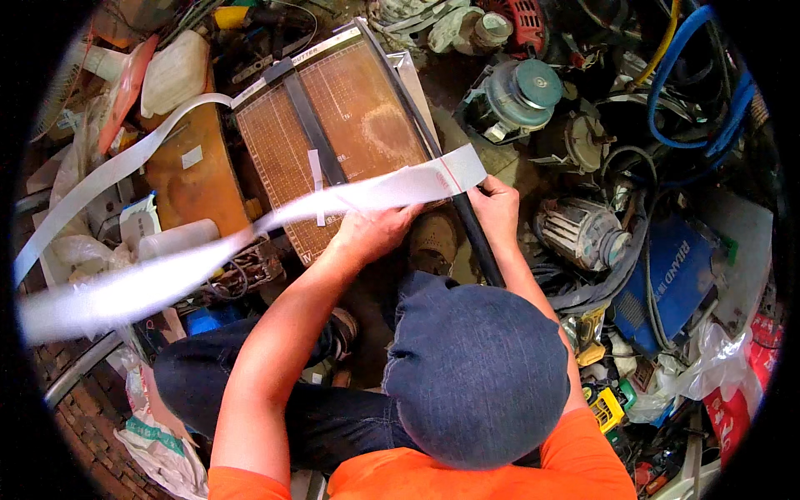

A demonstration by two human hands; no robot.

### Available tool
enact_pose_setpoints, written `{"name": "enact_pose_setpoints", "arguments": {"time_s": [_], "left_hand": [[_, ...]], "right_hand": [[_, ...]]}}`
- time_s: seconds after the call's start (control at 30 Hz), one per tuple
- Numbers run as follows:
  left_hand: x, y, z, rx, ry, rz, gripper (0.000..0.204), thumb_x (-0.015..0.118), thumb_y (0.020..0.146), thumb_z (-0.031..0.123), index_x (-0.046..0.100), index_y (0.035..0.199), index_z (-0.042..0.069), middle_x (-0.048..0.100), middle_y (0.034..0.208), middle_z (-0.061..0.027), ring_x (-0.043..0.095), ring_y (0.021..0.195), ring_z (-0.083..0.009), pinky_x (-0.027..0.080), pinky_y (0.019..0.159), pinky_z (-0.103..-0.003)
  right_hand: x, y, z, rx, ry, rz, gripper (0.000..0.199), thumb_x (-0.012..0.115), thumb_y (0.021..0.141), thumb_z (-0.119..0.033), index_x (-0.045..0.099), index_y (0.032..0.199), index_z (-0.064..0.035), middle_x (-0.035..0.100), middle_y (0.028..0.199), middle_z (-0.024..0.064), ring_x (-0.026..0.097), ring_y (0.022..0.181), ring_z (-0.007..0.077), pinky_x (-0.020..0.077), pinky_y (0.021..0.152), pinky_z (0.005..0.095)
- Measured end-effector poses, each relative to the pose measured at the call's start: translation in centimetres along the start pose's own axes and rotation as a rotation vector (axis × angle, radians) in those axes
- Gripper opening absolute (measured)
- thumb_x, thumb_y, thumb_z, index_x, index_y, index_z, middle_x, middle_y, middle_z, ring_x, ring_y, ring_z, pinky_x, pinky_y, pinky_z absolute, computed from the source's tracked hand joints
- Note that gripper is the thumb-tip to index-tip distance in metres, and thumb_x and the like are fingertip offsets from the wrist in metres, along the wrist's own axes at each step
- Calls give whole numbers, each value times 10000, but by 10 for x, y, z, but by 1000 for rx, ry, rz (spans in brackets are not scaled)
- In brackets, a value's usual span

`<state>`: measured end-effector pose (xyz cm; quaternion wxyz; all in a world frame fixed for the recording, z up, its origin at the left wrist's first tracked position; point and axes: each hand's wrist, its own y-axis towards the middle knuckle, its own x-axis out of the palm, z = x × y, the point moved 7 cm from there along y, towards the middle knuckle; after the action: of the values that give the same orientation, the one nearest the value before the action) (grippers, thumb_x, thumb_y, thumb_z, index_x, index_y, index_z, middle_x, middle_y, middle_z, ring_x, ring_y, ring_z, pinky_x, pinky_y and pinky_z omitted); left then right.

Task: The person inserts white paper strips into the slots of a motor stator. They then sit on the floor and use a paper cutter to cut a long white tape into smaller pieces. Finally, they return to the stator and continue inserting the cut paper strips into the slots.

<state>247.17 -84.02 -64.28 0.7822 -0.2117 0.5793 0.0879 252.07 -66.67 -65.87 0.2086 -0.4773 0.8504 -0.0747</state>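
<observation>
A long white strip (367, 196) stretches slantwise over a brown guillotine paper cutter (367, 108). Its left part is smeared by motion, and a thin red line crosses it near its right end. My left hand (379, 232) grips the strip's lower edge over the near side of the board. At the far right end of the strip, my right hand (497, 204) pinches it, close to the cutter's black lever arm (479, 237). A dark bar (312, 121) lies along the board, and a narrow white piece (317, 187) rests beside it. A round dark denim shape (479, 375) hides part of my right arm.
Another white band (125, 171) curves at the left, past a rusty brown panel (196, 167). On the right lie a green-grey motor (517, 96), a finned motor (579, 233), a blue case (671, 271) and blue hose (658, 104). A white jug (175, 73) stands upper left.
</observation>
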Motion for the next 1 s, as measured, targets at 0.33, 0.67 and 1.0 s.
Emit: {"name": "enact_pose_setpoints", "arguments": {"time_s": [0.33, 0.67, 1.0], "left_hand": [[-28, 1, 1, 73, -117, 349, 562, 597, 755, 97, 528, 1312, 93, 437, 1423, -118, 435, 1300, -296, 355, 1100, -403], [-25, 1, 0, 73, -81, 349, 459, 532, 889, 104, 483, 1344, 63, 575, 1256, -142, 582, 1108, -305, 472, 936, -389], [-10, 4, 5, 90, -2, 313, 403, 495, 860, 142, 553, 1248, 53, 578, 1198, -115, 523, 1191, -267, 423, 1036, -374]], "right_hand": [[0, -7, -30, -75, 166, -356, 537, 714, 849, -289, 570, 1261, 25, 612, 1139, 98, 591, 928, 129, 487, 787, 253], [1, -10, -49, -257, -148, -367, 446, 677, 856, -223, 572, 1221, 10, 591, 1204, 142, 622, 850, 165, 503, 684, 263], [8, 0, 28, -30, -12, -358, 450, 665, 854, -119, 552, 1256, 49, 654, 1025, 96, 597, 878, 127, 509, 735, 277]]}}
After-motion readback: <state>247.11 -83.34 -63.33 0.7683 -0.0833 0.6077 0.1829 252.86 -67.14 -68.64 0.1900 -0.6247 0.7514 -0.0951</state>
